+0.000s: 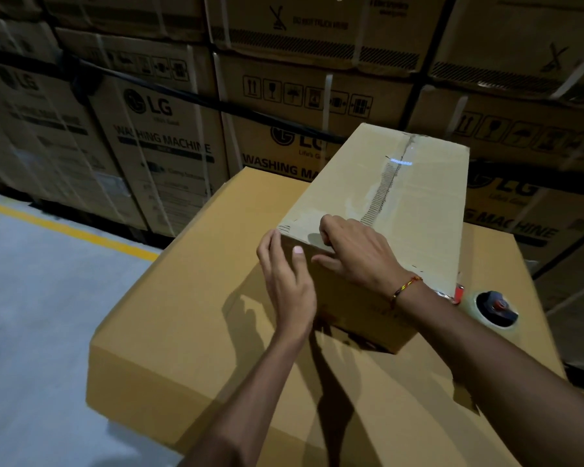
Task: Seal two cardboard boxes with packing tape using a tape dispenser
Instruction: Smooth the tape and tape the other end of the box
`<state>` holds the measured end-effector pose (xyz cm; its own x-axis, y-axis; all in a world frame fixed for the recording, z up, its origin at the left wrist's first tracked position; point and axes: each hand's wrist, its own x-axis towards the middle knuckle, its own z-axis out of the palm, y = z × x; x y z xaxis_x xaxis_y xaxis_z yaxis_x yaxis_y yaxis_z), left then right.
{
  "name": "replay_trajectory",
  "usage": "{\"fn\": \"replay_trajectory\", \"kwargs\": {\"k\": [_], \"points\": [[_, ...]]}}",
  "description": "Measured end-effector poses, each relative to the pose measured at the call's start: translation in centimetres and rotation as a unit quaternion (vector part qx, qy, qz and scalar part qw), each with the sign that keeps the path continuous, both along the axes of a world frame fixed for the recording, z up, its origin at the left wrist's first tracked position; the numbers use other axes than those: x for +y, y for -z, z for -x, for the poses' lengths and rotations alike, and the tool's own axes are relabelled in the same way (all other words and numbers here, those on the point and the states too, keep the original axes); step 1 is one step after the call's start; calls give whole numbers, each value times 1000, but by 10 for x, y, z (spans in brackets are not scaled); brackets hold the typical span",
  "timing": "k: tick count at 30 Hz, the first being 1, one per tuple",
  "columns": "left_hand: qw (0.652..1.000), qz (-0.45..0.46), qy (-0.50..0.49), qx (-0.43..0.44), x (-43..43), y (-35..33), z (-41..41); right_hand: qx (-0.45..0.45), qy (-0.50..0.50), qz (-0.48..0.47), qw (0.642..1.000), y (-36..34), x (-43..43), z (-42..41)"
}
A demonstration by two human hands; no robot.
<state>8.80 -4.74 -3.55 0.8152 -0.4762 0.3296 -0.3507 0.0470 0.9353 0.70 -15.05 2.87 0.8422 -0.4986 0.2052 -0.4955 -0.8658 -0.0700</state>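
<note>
A small cardboard box (415, 210) lies on a large cardboard box (189, 325). Clear tape runs along the small box's top seam, where the paper is torn. My left hand (287, 278) touches the near left corner of the small box with straight fingers, thumb on the front face. My right hand (354, 251) rests on the near top edge, its fingers bent over the top. A tape dispenser (486, 306) with a red body and a clear tape roll lies on the large box to the right of the small box, partly hidden by my right forearm.
Stacked washing machine cartons (162, 136) with white straps form a wall behind and to both sides. Grey floor (31, 315) with a yellow line (71, 227) lies to the left of the large box.
</note>
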Motion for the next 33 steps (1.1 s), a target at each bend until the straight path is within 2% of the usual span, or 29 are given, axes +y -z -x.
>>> {"fn": "replay_trajectory", "kwargs": {"k": [6,8,10,12,16,20,24,26,29,31,33], "points": [[992,-82,-15,99,-28,-18,-9,-50,-24,-60,997,2,-10,15],[988,-83,-21,128,-35,-20,-18,-84,1,-47,995,6,-7,14],[983,-111,-17,144,-39,-20,-26,-76,37,4,996,10,-5,11],[981,-144,-4,130,-38,-17,-33,-49,39,47,997,10,-7,15],[980,-185,-10,79,-38,-14,-40,13,-23,103,994,6,-27,55],[983,-163,-25,75,-46,-7,-41,34,-43,90,994,6,-32,101],[986,-143,-44,76,-48,-5,-42,38,6,39,998,8,-36,135],[989,-101,-45,92,-50,-7,-38,-5,39,-3,999,18,-35,145],[983,-11,-42,177,-53,-14,-29,-180,87,-77,977,39,-26,141],[978,0,-49,204,-53,-17,-28,-321,144,-112,929,48,-20,128],[978,-5,-47,204,-52,-17,-30,-440,215,-157,858,56,-13,113]]}}
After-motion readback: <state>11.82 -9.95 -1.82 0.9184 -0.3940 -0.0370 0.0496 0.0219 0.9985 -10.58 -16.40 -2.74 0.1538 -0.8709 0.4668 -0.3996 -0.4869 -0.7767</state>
